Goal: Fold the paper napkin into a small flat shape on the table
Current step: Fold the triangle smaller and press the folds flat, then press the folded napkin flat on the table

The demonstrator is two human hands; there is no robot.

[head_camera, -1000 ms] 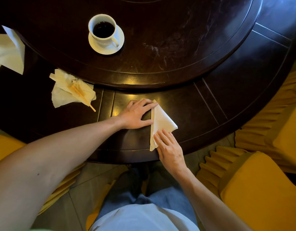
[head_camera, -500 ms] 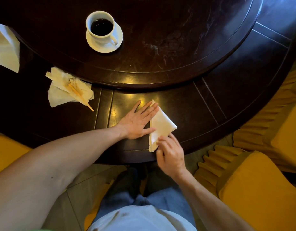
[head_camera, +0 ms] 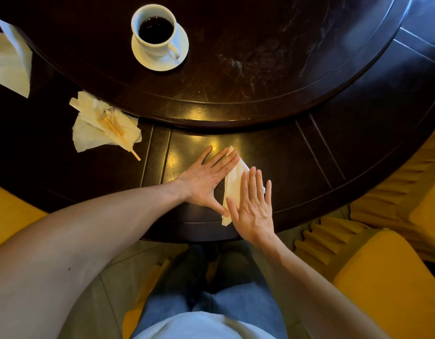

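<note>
A folded white paper napkin (head_camera: 233,183) lies flat as a narrow triangle on the dark wooden table (head_camera: 297,152) near its front edge. My left hand (head_camera: 206,179) rests flat beside it, fingers spread and fingertips on the napkin's far left edge, thumb touching its near corner. My right hand (head_camera: 252,204) lies flat on top of the napkin, fingers straight and apart, covering its right half. Neither hand grips anything.
A white cup of dark coffee on a saucer (head_camera: 160,37) stands on the raised turntable (head_camera: 260,69). A crumpled napkin with a wooden stick (head_camera: 103,126) lies at the left, another white napkin (head_camera: 10,62) at the far left. Yellow chairs (head_camera: 382,277) stand around.
My right hand has moved forward from the napkin's near corner and flattened over its right half. My left hand spread out, thumb swinging down to the near corner.
</note>
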